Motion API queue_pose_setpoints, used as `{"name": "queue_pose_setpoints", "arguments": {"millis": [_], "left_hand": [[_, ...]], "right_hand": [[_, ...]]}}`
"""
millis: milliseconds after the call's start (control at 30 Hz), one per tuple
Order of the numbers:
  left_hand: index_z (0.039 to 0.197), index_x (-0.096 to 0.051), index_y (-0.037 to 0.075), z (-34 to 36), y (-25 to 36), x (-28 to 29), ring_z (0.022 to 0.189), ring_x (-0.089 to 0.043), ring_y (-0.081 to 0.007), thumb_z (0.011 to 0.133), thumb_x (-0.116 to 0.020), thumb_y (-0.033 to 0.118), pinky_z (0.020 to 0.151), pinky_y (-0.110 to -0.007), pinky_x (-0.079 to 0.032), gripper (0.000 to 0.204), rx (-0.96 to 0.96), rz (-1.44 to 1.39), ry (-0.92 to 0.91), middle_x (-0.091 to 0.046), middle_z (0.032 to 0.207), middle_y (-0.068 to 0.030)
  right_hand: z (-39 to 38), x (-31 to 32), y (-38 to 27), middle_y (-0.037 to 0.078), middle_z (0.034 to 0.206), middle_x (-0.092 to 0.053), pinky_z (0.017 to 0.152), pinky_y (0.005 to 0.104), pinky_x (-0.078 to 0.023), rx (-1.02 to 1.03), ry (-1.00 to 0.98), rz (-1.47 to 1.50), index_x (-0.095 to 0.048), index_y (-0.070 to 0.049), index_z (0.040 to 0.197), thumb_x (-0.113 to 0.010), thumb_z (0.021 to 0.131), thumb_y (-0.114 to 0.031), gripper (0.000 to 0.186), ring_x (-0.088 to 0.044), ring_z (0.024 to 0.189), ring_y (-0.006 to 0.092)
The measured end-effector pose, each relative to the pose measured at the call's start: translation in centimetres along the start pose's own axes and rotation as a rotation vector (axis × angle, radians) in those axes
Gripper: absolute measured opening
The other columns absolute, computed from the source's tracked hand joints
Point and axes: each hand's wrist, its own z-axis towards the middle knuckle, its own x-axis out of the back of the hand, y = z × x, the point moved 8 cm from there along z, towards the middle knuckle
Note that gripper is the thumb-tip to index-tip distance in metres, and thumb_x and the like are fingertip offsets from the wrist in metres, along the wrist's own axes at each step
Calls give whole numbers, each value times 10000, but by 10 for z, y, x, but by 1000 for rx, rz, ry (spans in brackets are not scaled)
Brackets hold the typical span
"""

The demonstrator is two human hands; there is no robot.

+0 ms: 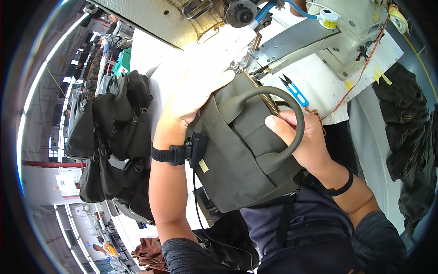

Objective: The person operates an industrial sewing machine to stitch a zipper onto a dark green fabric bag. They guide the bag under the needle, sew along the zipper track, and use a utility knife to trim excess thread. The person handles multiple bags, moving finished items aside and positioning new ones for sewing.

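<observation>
- Dark olive, round-handled bag (223, 155) lies between the hands, at a pale metal sewing machine (146, 16).
- Left hand (197, 89), nearer the machine, touches the bag (I can't tell its grip).
- Right hand (303, 134) pinches the brass-toothed zip (261, 92), which slants up-left machineward.

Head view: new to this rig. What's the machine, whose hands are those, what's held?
No robot here: a fisheye camera on the person's head looks down, so straight edges bend near the rim. Both bare hands are the wearer's. The left hand lies at the upper-left edge of a dark bag; the right hand grips it by the zip. The machine above is for sewing. Blue snips lie on the white table; similar bags are piled at left.
</observation>
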Motion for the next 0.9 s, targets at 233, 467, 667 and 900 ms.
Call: {"name": "queue_pose_setpoints", "arguments": {"millis": [233, 467, 667, 900], "left_hand": [[1159, -726, -10, 12, -4, 16, 940, -660, -118, 905, -787, 26, 879, -262, -532, 263, -11, -137, 26, -722, 988, -25], [1281, -697, -44, 26, -13, 30, 1078, -675, -128, 979, -675, 80, 1006, -270, -506, 328, -37, -78, -44, -743, 1185, -76], [1249, -711, -55, 13, -8, 26, 1093, -668, -139, 968, -711, 110, 1018, -267, -493, 326, -50, -200, -33, -747, 1173, -91], [1195, -733, -43, 12, -11, 23, 1057, -669, -130, 946, -745, 146, 969, -254, -495, 313, -22, -161, 25, -752, 1124, -72]], "right_hand": [[16, -8, 2, -100, 654, -407, 525, 249, -270, 92, 39, 31, -606, -9, 756, -713, 1022, -135, 313, -328, 623, 5], [28, -13, 2, -100, 646, -343, 537, 279, -225, 126, 64, -16, -433, -56, 672, -710, 1023, -133, 454, -281, 618, 30], [29, -11, 6, -104, 640, -325, 540, 286, -204, 112, 59, -14, -432, -74, 652, -706, 1029, -155, 473, -262, 614, 31], [30, -6, 8, -104, 656, -348, 537, 278, -211, 72, 96, -125, -532, -47, 683, -694, 1035, -167, 406, -277, 624, 26]]}}
